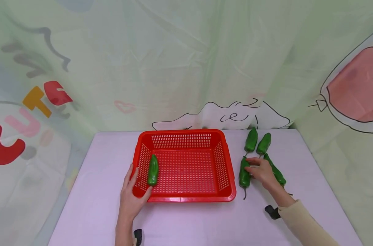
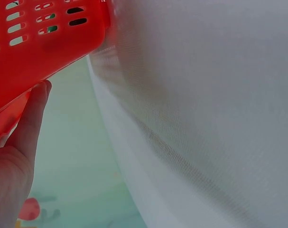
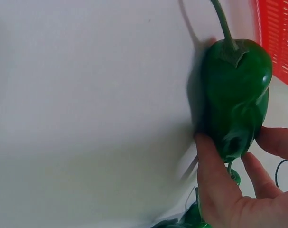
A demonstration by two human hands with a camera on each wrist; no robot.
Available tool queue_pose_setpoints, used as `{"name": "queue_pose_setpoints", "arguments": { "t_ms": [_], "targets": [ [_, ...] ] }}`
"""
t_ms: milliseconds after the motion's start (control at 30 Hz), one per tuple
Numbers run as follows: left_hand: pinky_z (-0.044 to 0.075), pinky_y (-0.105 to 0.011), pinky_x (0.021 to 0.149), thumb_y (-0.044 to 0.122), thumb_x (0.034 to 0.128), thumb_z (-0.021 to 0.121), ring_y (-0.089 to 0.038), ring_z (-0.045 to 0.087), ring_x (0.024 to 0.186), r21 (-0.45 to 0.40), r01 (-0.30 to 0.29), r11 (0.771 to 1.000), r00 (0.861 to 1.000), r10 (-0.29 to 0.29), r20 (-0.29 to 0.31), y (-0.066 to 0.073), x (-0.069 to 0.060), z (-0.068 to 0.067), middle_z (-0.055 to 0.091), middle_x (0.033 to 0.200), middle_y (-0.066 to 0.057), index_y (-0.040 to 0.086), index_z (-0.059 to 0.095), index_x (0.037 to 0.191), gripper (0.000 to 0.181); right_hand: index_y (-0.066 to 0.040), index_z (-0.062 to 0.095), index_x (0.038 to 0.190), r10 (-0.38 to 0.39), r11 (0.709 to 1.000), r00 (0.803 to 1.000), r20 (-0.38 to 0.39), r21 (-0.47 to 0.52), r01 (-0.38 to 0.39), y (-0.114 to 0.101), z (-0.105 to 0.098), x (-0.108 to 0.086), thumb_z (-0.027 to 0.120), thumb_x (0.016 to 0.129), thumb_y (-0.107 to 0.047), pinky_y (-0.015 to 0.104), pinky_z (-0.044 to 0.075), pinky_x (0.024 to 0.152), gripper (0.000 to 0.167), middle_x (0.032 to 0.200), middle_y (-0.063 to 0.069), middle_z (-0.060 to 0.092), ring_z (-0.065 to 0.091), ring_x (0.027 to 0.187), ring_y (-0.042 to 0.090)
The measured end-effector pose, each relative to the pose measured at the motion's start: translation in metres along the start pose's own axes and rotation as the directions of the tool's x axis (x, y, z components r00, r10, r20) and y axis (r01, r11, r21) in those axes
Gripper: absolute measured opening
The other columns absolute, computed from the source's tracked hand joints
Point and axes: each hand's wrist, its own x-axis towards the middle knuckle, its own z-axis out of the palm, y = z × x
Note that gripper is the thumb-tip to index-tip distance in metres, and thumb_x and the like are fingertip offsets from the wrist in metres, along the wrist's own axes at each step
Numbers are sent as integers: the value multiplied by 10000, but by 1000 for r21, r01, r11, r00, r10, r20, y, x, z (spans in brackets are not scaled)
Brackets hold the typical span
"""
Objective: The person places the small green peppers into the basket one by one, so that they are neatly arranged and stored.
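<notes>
My left hand point(image 1: 132, 198) holds the front left corner of a red plastic basket point(image 1: 181, 199), thumb over the front rim and fingers spread along the left side. From the left wrist view, one finger presses under the rim of the basket point(image 2: 49, 61). Inside, against the left, lies one glossy green pepper point(image 1: 153, 171). To the right of the basket, my right hand point(image 1: 263, 172) pinches another green pepper point(image 1: 244, 174) between thumb and fingers. Seen from the right wrist, the fingers sit around the lower end of that pepper point(image 3: 236, 95), its stem pointing away.
Two green peppers point(image 1: 251, 140) point(image 1: 264, 143) lie behind the right hand, and one more pepper point(image 1: 275, 170) lies beside it on the right. A pale cloth covers the table point(image 1: 91, 191). Behind hangs a printed curtain point(image 1: 174, 68).
</notes>
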Motion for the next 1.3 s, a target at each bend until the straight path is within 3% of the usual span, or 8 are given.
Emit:
{"name": "queue_pose_setpoints", "arguments": {
  "t_ms": [467, 700, 967, 1133, 1300],
  "targets": [
    [453, -589, 954, 209, 758, 810, -327, 281, 1441, -20, 19, 1000, 1000, -19, 22, 5, -1, -1, 254, 1613, -17, 107, 407, 1510, 859, 119, 496, 1353, 19, 997, 1000, 13, 69, -20, -8, -1, -7, 592, 948, -74, 422, 584, 806, 458, 1326, 373, 489, 618, 1049, 378],
    [441, -594, 968, 212, 754, 814, -324, 295, 1437, -13, 4, 1000, 1000, -4, 6, 5, 0, -3, 268, 1607, -20, 101, 424, 1500, 849, 123, 459, 1381, 3, 991, 999, 42, 137, -9, -27, -12, -12, 575, 966, -66, 474, 560, 845, 470, 1364, 376, 454, 593, 1121, 426],
    [436, -587, 982, 212, 761, 816, -320, 296, 1440, -19, -13, 1000, 1000, 13, 1, 2, 0, -3, 269, 1608, -17, 100, 418, 1503, 849, 103, 403, 1433, 17, 988, 1000, 21, 151, -20, -54, -30, -8, 573, 978, -90, 404, 569, 841, 522, 1416, 332, 428, 541, 1196, 427],
    [430, -596, 988, 207, 759, 815, -323, 307, 1434, -26, -15, 1000, 1000, 15, -5, 2, 0, -2, 281, 1602, -20, 89, 428, 1496, 840, 94, 416, 1433, -9, 988, 1000, -11, 152, 10, -72, -41, -5, 595, 972, -92, 395, 568, 843, 528, 1418, 319, 437, 594, 1112, 318],
    [437, -589, 978, 213, 759, 814, -323, 306, 1435, -21, 2, 1000, 1000, -2, -2, 3, 0, -1, 279, 1603, -18, 100, 425, 1500, 844, 90, 433, 1427, -49, 985, 999, -19, 164, 51, -90, -48, -6, 616, 960, -91, 346, 576, 823, 533, 1403, 310, 452, 636, 906, 60]
  ]
}}
